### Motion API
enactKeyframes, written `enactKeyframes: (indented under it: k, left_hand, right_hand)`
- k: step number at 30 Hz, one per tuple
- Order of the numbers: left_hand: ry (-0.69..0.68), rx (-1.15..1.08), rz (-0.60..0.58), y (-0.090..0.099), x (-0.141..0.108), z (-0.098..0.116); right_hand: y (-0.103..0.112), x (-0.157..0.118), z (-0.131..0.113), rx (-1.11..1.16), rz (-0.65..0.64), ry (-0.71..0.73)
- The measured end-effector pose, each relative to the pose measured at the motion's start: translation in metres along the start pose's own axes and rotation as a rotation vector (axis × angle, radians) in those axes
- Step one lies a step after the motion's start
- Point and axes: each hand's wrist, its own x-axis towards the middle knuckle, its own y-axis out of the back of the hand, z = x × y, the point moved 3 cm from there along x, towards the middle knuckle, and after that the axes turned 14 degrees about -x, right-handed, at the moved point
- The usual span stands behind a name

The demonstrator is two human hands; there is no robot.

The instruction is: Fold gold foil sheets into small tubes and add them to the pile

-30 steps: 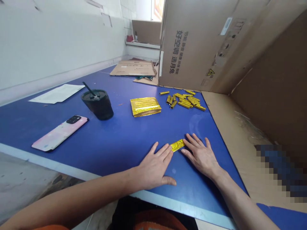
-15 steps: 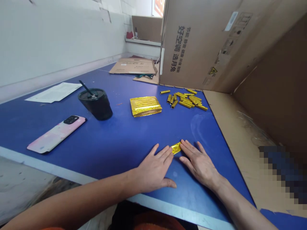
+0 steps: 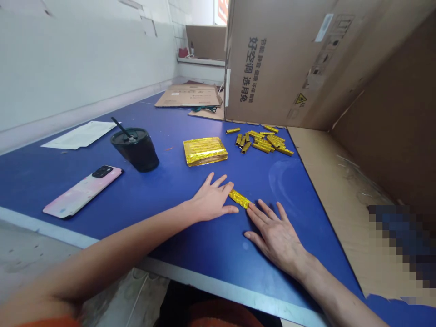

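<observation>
On the blue table (image 3: 170,190), between the person's two hands, a gold foil strip (image 3: 240,199) lies flat and aslant. The left hand (image 3: 211,200) is spread, its fingertips touching the strip's farther end. The right hand (image 3: 276,232) has its fingers extended, the thumb held apart, and fingertips resting on the nearer end. Beyond the left hand sits a stack of gold foil sheets (image 3: 205,152); to its right, small gold tubes (image 3: 262,148) are piled loosely. A black cup with a straw (image 3: 139,152) and a pink-and-white phone (image 3: 80,193) stand and lie, respectively, farther left.
</observation>
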Motion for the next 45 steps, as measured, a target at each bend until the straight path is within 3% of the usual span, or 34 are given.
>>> enactKeyframes:
  k: [2, 4, 6, 8, 12, 16, 21, 27, 30, 35, 38, 45]
  left_hand:
    - [-0.068, -0.027, 0.013, -0.004, 0.002, 0.019]
    - [-0.174, -0.09, -0.063, -0.014, 0.0, 0.038]
    - [-0.196, -0.13, -0.125, -0.022, -0.003, 0.046]
    - [-0.195, -0.143, -0.158, -0.025, -0.005, 0.042]
    - [-0.136, -0.118, -0.173, -0.019, -0.006, 0.016]
    - [-0.069, -0.084, -0.146, -0.014, -0.008, 0.002]
    - [-0.018, -0.053, -0.044, -0.018, -0.028, 0.025]
    - [-0.126, -0.149, -0.09, -0.028, -0.06, 0.06]
    - [-0.128, -0.169, -0.091, -0.03, -0.062, 0.063]
    - [-0.141, -0.17, -0.055, -0.029, -0.059, 0.061]
    - [-0.144, -0.172, -0.057, -0.029, -0.06, 0.061]
    - [-0.172, -0.152, -0.051, -0.028, -0.061, 0.056]
  right_hand:
    - [0.0, 0.001, 0.0, 0.007, -0.013, 0.0]
    - [0.001, 0.001, 0.001, 0.017, -0.019, -0.003]
    - [0.001, 0.002, 0.002, 0.02, -0.018, -0.009]
    - [0.002, 0.002, 0.002, 0.019, -0.014, -0.019]
    - [0.001, 0.001, 0.002, 0.03, 0.002, -0.044]
    - [0.0, 0.0, 0.005, 0.037, 0.004, -0.046]
    - [-0.005, 0.002, 0.022, 0.048, 0.005, -0.039]
    - [-0.006, 0.007, 0.032, 0.047, 0.013, -0.108]
    - [0.001, 0.006, 0.022, 0.073, 0.049, -0.111]
    - [0.009, 0.0, -0.013, 0.189, 0.055, 0.149]
    - [0.003, 0.003, -0.013, 0.183, 0.027, 0.109]
    - [-0.009, 0.011, 0.015, 0.035, -0.023, -0.064]
